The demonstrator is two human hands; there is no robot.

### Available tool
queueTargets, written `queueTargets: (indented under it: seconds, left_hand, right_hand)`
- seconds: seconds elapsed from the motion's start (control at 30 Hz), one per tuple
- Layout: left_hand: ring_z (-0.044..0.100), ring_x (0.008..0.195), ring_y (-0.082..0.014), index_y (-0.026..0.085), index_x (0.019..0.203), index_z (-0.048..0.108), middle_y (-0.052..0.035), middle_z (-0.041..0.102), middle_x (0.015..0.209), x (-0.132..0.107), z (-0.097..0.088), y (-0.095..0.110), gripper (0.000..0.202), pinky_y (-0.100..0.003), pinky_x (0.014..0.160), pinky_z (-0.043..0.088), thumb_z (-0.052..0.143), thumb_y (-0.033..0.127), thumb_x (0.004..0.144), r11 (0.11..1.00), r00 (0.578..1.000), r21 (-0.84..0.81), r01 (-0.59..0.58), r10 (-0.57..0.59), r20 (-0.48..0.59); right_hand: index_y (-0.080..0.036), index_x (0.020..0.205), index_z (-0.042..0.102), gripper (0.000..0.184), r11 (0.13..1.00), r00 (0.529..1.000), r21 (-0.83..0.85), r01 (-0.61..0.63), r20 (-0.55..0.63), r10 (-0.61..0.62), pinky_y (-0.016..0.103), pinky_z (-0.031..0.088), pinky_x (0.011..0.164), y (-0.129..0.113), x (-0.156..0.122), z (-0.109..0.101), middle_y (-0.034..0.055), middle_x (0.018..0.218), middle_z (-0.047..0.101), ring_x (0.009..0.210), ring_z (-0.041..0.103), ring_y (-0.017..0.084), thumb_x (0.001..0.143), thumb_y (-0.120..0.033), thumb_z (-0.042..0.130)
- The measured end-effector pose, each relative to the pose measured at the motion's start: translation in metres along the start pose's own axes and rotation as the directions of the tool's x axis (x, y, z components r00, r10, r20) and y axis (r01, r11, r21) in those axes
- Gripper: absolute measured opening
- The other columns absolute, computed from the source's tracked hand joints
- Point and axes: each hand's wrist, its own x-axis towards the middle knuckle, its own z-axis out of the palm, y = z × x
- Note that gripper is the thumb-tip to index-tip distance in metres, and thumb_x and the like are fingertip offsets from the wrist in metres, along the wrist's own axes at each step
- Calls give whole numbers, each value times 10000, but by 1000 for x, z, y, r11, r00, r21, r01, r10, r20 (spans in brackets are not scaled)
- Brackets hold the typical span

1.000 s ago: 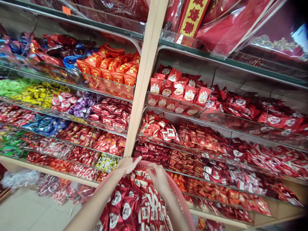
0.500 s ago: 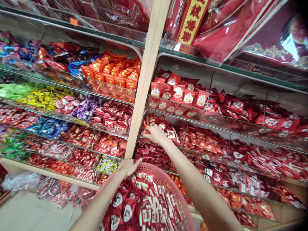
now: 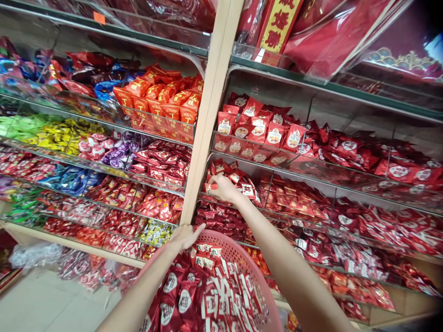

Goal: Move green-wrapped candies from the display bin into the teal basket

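Right hand: reaching forward into an open shelf compartment, thumb and fingertips pinched on a small red packet. Packet sits at the hand's left side, its long axis roughly crosswise, seemingly; partly covered by fingers, so not certain. More red packets in a pile just right of and behind the hand.

Left hand: on the far left rim of a pink basket, thumb stretched toward the right; fingers partly hidden, so cannot tell how firmly they grip. Hands well apart, right one higher and farther forward.

Key relation: basket lies below the right hand and nearer the body, its far rim under the reaching forearm; the pinched packet is up and to the right of the left hand. Right hand is the nearer to the pile, left to the basket.

In the basket: dark red bags to the left, white-and-red packets to the right. Wooden post stands just ahead of the left hand.
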Motion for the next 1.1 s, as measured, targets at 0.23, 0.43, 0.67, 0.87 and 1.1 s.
queueTargets:
  seconds: [0.23,0.43,0.67,0.87,1.1]
  left_hand:
    - [644,849,-328,131,744,693,-201,681,870,0,0,-1,942,-390,735,471,12,781,719,1000,1000,20,-10,10,3]
    - [641,874,-324,122,756,695,-215,677,905,3,3,-2,917,-370,745,466,53,776,728,1000,1000,23,5,-5,7]
    - [640,884,-300,133,783,698,-200,684,911,1,1,0,883,-373,785,450,80,762,743,1000,1000,17,17,-17,13]
    - [638,890,-303,130,789,702,-201,682,911,0,0,0,878,-371,780,451,83,751,753,999,1000,30,17,-18,14]
    - [638,891,-310,133,792,699,-198,683,908,2,2,-2,873,-364,751,463,91,758,749,1000,1000,25,19,-20,9]
  right_hand:
    - [-193,1148,496,377,911,955,380,161,-293,-46,277,424,776,-23,-49,-26,33,947,604,854,550,142,772,-203,526]
    - [-185,946,548,193,621,996,784,-26,71,-48,212,427,566,-16,-117,20,-12,789,591,634,531,96,761,-239,539]
    - [-173,766,506,126,663,960,695,-280,215,179,165,266,423,45,-139,123,-91,540,433,448,361,52,692,-232,589]
    - [-160,721,559,107,722,950,617,-313,198,243,190,351,505,56,-138,147,-50,605,546,529,465,81,655,-208,628]
    - [-165,722,592,87,761,941,554,-338,204,269,194,339,503,53,-141,158,-53,588,546,522,467,86,647,-193,627]
